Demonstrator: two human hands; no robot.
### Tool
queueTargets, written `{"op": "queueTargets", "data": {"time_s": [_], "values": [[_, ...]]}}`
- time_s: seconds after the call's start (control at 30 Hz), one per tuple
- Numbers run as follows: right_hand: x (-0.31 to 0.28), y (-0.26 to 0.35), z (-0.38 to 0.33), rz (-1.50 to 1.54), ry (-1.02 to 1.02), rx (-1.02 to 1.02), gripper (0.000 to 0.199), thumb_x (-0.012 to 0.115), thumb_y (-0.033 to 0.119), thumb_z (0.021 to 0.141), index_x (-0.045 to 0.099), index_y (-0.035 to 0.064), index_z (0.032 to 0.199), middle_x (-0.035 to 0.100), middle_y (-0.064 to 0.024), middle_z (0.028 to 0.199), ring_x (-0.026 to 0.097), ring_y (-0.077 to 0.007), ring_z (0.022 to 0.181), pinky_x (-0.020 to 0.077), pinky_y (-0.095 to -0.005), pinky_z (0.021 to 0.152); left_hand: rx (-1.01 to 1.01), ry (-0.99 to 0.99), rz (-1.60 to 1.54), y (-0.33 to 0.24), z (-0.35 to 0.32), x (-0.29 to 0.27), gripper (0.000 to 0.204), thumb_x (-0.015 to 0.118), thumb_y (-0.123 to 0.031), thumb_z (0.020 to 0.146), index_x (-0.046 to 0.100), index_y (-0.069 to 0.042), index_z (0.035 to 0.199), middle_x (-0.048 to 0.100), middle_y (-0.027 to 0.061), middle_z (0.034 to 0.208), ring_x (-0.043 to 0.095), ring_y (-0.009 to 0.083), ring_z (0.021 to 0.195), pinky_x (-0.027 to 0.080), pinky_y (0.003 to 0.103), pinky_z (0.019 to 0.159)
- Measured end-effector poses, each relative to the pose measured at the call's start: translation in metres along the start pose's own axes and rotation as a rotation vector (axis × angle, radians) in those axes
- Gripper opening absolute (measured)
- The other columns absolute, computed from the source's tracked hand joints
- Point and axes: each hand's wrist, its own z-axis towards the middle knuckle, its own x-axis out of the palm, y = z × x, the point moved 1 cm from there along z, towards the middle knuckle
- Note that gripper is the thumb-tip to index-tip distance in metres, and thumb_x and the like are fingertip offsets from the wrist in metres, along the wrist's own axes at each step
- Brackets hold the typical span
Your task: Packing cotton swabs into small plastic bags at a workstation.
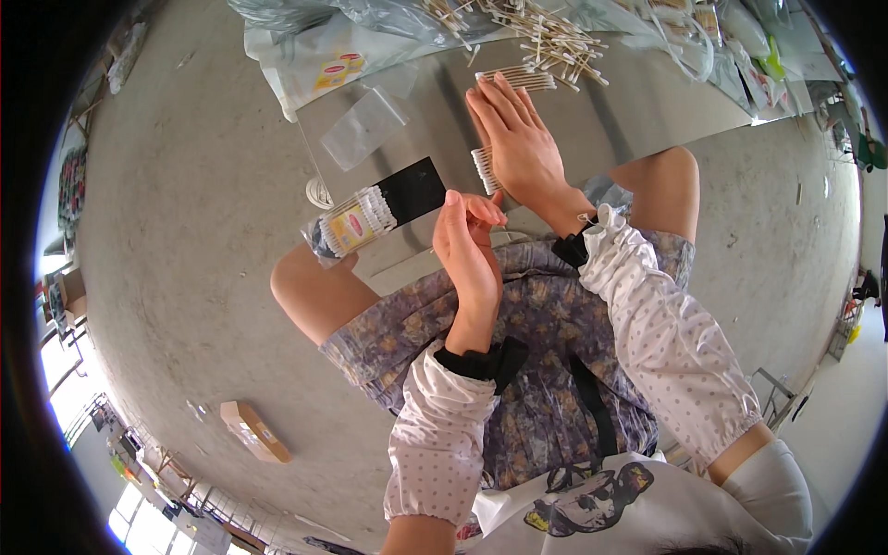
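My right hand lies flat, palm down, over a row of cotton swabs at the near edge of the metal tabletop. Its fingers are stretched out and partly hide the swabs. Just beyond the fingertips is another short row of cotton swabs. My left hand is raised at the table edge, thumb up and fingers loosely bent, with nothing visible in it. To its left, a clear bag of cotton swabs with a yellow label rests against a black rectangular piece.
A loose heap of cotton swabs lies at the far side. Left of it are a flat clear bag and crumpled plastic sheeting. More plastic packaging is piled far right. A cardboard box sits on the floor.
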Motion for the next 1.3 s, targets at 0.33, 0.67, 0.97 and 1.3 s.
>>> {"op": "queueTargets", "data": {"time_s": [0.33,0.67,0.97,1.3], "values": [[0.004,-0.001,-0.001,-0.043,-0.018,-0.025,0.047,0.047,0.006,0.092,0.048,0.0023,0.139,0.044,-0.0132,0.147,0.033,-0.0286,0.143,0.0264,-0.0424,0.119,0.025,0.004,0.327,-0.027,0.007,-0.019,0.017,0.054,-0.016,0.101,0.06,-0.003,0.092,0.062,0.0037,0.079,0.06,0.0116,0.08,0.048,0.035,0.094],[0.03,0.048,0.024,-0.016,0.018,-0.069,0.053,0.046,0.002,0.089,0.043,0.0019,0.142,0.041,-0.0144,0.149,0.03,-0.0281,0.145,0.0239,-0.0412,0.121,0.518,-0.413,1.288,-0.1,0.06,-0.125,0.023,0.058,-0.019,0.096,0.063,0.002,0.108,0.066,0.013,0.101,0.062,0.0238,0.096,0.047,0.036,0.087],[0.038,0.085,0.027,0.016,0.083,-0.102,0.051,0.045,0.003,0.091,0.043,0.0017,0.142,0.039,-0.0136,0.151,0.029,-0.0278,0.145,0.0253,-0.0411,0.12,0.039,-0.526,1.365,-0.092,0.057,-0.085,0.036,0.047,-0.034,0.102,0.061,-0.002,0.095,0.065,0.0135,0.077,0.063,0.0331,0.074,0.048,0.044,0.068],[0.039,0.097,0.027,0.101,0.067,-0.094,0.05,0.043,0.0,0.091,0.043,0.0011,0.141,0.041,-0.0141,0.15,0.03,-0.0287,0.145,0.0269,-0.0418,0.12,0.249,-0.425,1.199,-0.077,0.064,-0.102,0.042,0.042,-0.032,0.105,0.059,0.0,0.083,0.061,0.0187,0.065,0.06,0.0355,0.06,0.045,0.044,0.058]]}}
